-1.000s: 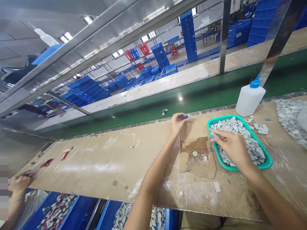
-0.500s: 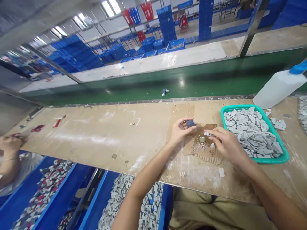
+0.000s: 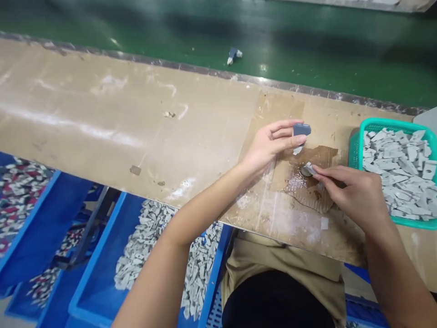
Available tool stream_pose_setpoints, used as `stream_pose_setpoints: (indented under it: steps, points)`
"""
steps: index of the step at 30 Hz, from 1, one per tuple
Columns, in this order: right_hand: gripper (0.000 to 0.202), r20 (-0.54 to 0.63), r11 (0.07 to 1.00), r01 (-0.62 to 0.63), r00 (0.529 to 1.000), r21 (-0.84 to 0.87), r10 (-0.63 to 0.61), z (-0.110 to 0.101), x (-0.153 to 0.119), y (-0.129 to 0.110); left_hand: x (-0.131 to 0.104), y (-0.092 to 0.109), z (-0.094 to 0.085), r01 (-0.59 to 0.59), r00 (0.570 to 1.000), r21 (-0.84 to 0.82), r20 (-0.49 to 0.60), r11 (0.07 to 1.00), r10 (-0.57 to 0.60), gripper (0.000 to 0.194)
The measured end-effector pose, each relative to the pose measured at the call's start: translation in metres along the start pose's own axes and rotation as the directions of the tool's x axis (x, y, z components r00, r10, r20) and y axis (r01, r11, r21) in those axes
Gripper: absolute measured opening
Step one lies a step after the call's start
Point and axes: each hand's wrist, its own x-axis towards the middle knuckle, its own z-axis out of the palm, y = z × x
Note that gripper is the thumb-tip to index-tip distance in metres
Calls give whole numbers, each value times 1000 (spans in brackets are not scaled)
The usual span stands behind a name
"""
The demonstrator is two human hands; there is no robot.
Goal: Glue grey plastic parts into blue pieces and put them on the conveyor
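Seemingly partway along, the left hand pinches a blue piece, apart from the pale piece in the right hand's closed fingertips at a small cap, with loose pieces filling the basket.

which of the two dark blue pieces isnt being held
The loose piece, on the green surface beyond the table; the held piece is in the left hand.

The basket sits right of the cardboard piece, both on the table.
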Motion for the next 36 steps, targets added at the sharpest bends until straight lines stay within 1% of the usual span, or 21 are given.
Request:
stream_pose_setpoints:
  steps: [3,6,9,12,15,17,21,27,32,34,36]
  points:
    - [20,-15,994,88,996,-68,-89,1,0,0,0,-3,1,-8,1000,34,27,999,7,34]
    - [22,12,985,115,993,-129,-115,1,0,1,0,-4,3,-12,999,57,33,998,11,32]
    - [21,28,971,156,988,-180,-154,1,1,0,-1,0,6,0,1000,75,14,997,-1,35]
    - [20,44,958,194,981,-212,-189,2,1,0,-2,3,9,14,1000,117,3,993,-14,30]
    - [20,49,953,203,979,-226,-197,3,1,1,-2,3,8,21,999,142,21,990,-24,33]
    - [17,30,950,212,977,-228,-210,4,1,1,-2,3,8,19,999,146,39,989,-25,31]
    - [16,19,949,226,974,-221,-227,5,1,3,-4,2,8,9,998,161,53,987,-17,40]
    - [16,21,951,233,972,-204,-234,5,1,3,-8,3,10,11,998,244,62,970,-27,34]
    - [17,28,953,241,970,-184,-240,6,1,3,-8,4,11,16,999,276,34,961,-26,32]
    - [17,27,953,242,970,-182,-241,6,2,3,-8,3,11,15,999,264,45,964,-28,30]
    - [16,19,956,234,972,-178,-235,5,2,2,-7,1,9,-9,997,213,74,977,-7,31]
